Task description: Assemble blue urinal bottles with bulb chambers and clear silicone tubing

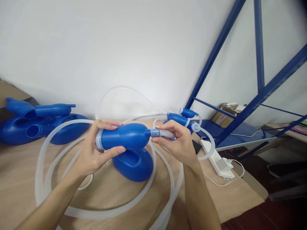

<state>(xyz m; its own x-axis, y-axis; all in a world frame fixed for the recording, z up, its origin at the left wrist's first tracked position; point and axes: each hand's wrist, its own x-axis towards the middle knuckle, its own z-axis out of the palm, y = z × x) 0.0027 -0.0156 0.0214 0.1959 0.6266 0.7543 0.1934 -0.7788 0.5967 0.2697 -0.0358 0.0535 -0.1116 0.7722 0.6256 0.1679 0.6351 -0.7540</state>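
In front of me, my left hand (98, 150) wraps round the wide end of a blue plastic funnel-shaped piece (127, 136), over its whitish rim. My right hand (175, 137) pinches a translucent tube (165, 133) at the piece's narrow spout, where a clear sleeve covers the tip. How far the tube sits on the spout is partly hidden by my fingers. Just below the held piece rests a blue bottle (136, 167) with a recessed side. Loops of translucent hose (107, 213) lie round it on the brown-covered table (100, 195).
Several blue bottles and spouted pieces (69, 131) lie at the left. More blue pieces with hose (177, 118) are at the back right. A white power strip (217, 159) with a plugged-in charger stands near the right edge, beside a blue metal shelf frame (216, 48).
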